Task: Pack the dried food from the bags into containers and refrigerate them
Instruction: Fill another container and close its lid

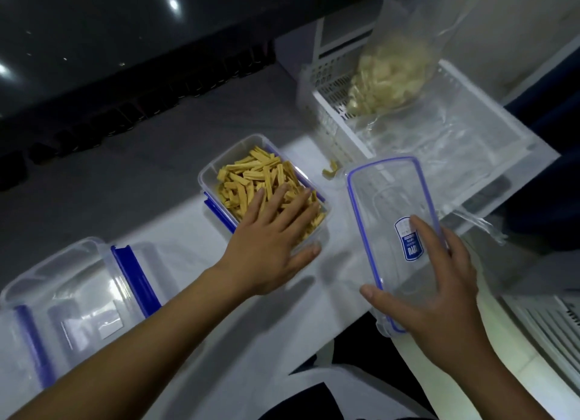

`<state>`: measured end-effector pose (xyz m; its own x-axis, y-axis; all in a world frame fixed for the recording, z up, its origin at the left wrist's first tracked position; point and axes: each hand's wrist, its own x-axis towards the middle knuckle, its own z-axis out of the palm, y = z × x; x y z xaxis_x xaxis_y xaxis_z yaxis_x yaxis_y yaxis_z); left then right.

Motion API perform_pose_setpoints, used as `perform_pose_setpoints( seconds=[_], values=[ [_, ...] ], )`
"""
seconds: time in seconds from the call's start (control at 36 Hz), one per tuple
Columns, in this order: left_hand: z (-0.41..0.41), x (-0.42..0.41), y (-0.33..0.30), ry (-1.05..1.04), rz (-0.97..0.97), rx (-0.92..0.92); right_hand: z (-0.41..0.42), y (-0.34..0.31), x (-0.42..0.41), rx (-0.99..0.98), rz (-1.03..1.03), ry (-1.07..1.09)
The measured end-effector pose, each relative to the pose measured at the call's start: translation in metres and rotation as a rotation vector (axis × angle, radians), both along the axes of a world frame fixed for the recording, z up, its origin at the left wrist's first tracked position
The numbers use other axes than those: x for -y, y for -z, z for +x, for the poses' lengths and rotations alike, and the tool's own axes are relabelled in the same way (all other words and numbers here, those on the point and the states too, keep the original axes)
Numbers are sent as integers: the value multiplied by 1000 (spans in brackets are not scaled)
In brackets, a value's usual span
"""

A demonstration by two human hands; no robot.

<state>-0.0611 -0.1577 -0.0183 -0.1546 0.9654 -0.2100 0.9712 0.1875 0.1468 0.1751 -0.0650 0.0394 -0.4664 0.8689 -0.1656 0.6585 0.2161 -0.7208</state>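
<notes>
The left hand [272, 235] lay flat with its fingers spread and straight, pressing down on the yellow dried sticks [251, 181] that filled a clear rectangular container [209, 171] with blue clips, which stood on the white table [194, 231] near its far edge. The thumb reached down the container's near wall. The right hand [439, 291] held a clear lid [389, 206] with a blue seal rim and a blue label, gripping its near end: the thumb curled under the near left edge and the fingers lay over the top beside the label. The lid sat tilted just to the right of the filled container, apart from it. One stray dried piece [329, 172] lay on the table between the container and a white perforated basket [320, 106]. In that basket stood a clear plastic bag [389, 80] holding pale dried pieces, with crumpled clear plastic beside it. At the near left, an empty clear container [62, 281] with blue clips rested on the table, well apart from both hands.
</notes>
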Motion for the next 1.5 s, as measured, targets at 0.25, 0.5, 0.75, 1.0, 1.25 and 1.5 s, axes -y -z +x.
perform_pose_setpoints(
  seconds=[0.25, 0.5, 0.75, 1.0, 1.25, 1.5],
  values=[
    [-17, -36, -36, -170, 239, 296, 16, -7, -7, 81, 86, 46],
    [-31, -159, -37, 1, -85, 7, 30, -12, -13, 124, 112, 91],
    [-41, -176, -21, 105, -112, -158, 44, -18, -15, 110, 95, 149],
    [-97, -93, -61, -393, 314, 430, 30, -28, -18, 57, 66, 86],
    [-109, -30, -42, -594, 339, 497, 4, -34, -40, 18, 135, -86],
    [-7, 39, -8, -1429, 783, 1061, -23, -20, -47, 391, 226, -536]
  ],
)
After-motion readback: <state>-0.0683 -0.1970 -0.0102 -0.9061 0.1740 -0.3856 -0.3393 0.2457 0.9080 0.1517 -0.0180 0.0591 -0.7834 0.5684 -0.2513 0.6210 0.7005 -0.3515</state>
